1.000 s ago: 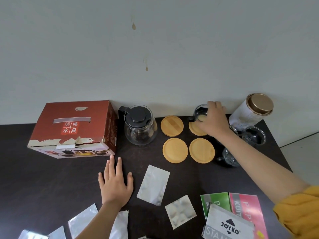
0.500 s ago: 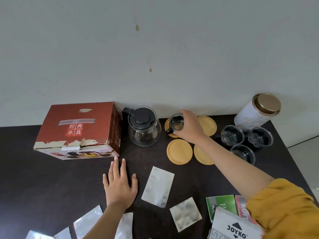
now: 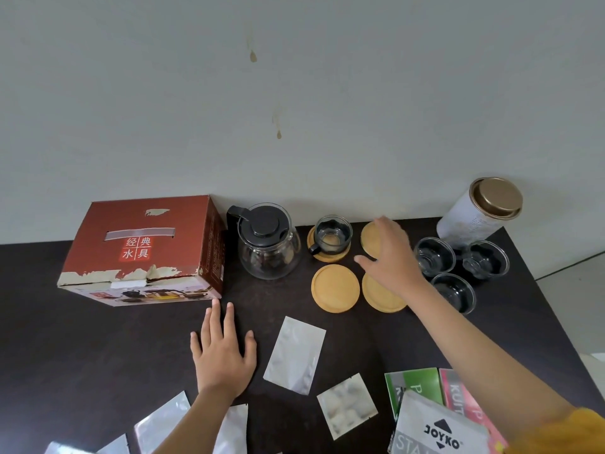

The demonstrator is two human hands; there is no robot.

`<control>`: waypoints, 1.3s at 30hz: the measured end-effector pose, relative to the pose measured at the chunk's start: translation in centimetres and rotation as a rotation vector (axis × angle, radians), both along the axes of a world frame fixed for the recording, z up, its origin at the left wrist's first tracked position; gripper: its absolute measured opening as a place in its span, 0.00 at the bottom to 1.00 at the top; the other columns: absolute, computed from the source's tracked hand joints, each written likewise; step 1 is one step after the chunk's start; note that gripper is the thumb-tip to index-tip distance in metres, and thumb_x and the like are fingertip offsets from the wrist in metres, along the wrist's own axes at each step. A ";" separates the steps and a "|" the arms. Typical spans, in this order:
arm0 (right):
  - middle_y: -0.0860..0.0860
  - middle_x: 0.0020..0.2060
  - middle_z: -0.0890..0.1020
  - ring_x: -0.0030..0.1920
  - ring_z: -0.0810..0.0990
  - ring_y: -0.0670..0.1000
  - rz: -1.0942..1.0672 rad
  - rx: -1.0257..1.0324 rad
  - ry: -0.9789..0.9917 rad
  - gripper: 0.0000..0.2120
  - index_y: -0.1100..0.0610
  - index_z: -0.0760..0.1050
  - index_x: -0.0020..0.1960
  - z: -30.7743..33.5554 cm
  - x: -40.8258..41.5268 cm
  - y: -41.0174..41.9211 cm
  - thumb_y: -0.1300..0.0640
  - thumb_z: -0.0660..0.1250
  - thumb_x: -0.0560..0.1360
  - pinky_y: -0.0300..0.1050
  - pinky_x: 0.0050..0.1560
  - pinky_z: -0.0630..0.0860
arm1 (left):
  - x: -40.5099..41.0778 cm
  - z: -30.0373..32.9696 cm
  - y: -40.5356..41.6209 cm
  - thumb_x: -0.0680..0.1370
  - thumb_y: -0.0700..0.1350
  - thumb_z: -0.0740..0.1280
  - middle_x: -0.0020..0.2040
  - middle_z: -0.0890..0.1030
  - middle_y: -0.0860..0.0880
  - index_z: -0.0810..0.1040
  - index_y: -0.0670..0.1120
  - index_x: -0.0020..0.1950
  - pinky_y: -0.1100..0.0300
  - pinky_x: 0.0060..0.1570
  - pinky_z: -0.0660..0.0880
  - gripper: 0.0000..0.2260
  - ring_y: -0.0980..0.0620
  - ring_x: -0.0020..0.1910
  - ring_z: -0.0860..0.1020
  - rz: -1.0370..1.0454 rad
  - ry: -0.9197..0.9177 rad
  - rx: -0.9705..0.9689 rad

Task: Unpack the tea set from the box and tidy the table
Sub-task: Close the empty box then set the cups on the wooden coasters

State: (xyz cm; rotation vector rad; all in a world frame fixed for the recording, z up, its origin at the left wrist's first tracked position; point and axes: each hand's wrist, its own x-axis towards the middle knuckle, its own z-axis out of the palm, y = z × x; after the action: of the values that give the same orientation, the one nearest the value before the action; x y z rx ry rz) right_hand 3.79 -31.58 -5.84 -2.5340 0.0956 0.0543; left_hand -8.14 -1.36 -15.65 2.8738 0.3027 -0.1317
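Tea set pieces are out on the dark table [image 3: 98,355]. Red cardboard box [image 3: 144,250] sits closed at back left against the wall. Just right of it: clear glass teapot with black lid [image 3: 266,242].

Four round wooden coasters in a 2x2 block right of the teapot. Back-left coaster [image 3: 327,255] carries a small glass cup with black handle [image 3: 332,235], upright. Front-left coaster [image 3: 335,288] is bare. Back-right coaster [image 3: 370,235] and front-right coaster [image 3: 381,296] are partly covered by the right hand.

Right hand [image 3: 389,257]: fingers spread and relaxed, holding nothing, over the right-hand coasters; can't tell if it touches them. Left hand [image 3: 222,352]: flat on the table, fingers straight, just in front of the box.

Three more clear glass cups [image 3: 433,257] clustered right of the coasters, near a white cylindrical tin with gold lid [image 3: 481,211]. Silver foil sachets [image 3: 294,353] and coloured packets [image 3: 412,385] lie along the front edge.
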 end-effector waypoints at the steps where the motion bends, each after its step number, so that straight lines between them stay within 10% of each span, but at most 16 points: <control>1: 0.56 0.75 0.60 0.76 0.55 0.55 -0.054 -0.012 -0.002 0.37 0.59 0.58 0.74 0.1 -0.6 -1.0 0.54 0.73 0.72 0.51 0.70 0.60 | 0.0 0.0 0.0 0.75 0.61 0.47 0.77 0.56 0.46 0.61 0.47 0.75 0.40 0.70 0.55 0.32 0.45 0.76 0.55 -0.001 0.002 0.001; 19: 0.63 0.63 0.71 0.64 0.66 0.65 -0.446 -0.281 0.155 0.35 0.64 0.64 0.68 -1.6 -2.4 -7.7 0.47 0.73 0.70 0.58 0.57 0.71 | 0.0 0.2 -0.2 0.74 0.60 0.47 0.77 0.57 0.46 0.61 0.47 0.75 0.39 0.70 0.54 0.32 0.45 0.75 0.55 -0.003 -0.006 0.003; 28: 0.56 0.59 0.74 0.61 0.71 0.58 -0.466 0.072 -0.128 0.33 0.59 0.69 0.63 -1.1 -1.5 -6.5 0.51 0.78 0.63 0.56 0.57 0.75 | -0.1 0.2 -0.2 0.74 0.60 0.49 0.76 0.58 0.45 0.63 0.46 0.74 0.38 0.69 0.56 0.32 0.44 0.75 0.56 -0.001 -0.025 -0.003; 33: 0.50 0.55 0.69 0.53 0.71 0.47 -0.399 0.350 -0.120 0.32 0.60 0.69 0.63 -0.3 0.4 -3.8 0.61 0.79 0.63 0.32 0.48 0.67 | -0.1 0.1 -0.2 0.74 0.60 0.49 0.76 0.58 0.45 0.63 0.46 0.74 0.38 0.69 0.55 0.32 0.44 0.75 0.56 -0.001 -0.028 0.000; 39: 0.56 0.65 0.68 0.65 0.70 0.53 -0.380 0.382 -0.023 0.40 0.60 0.65 0.71 -1.5 2.5 -2.9 0.62 0.79 0.63 0.40 0.59 0.67 | -0.1 0.2 -0.2 0.74 0.60 0.49 0.76 0.59 0.45 0.63 0.46 0.74 0.39 0.69 0.55 0.31 0.44 0.75 0.56 0.000 -0.026 -0.001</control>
State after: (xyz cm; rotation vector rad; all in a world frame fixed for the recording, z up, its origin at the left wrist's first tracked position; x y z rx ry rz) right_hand 6.32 -34.51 -7.32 -2.0976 0.5058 -0.0987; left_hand -8.22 -1.55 -15.49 2.8722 0.2981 -0.0943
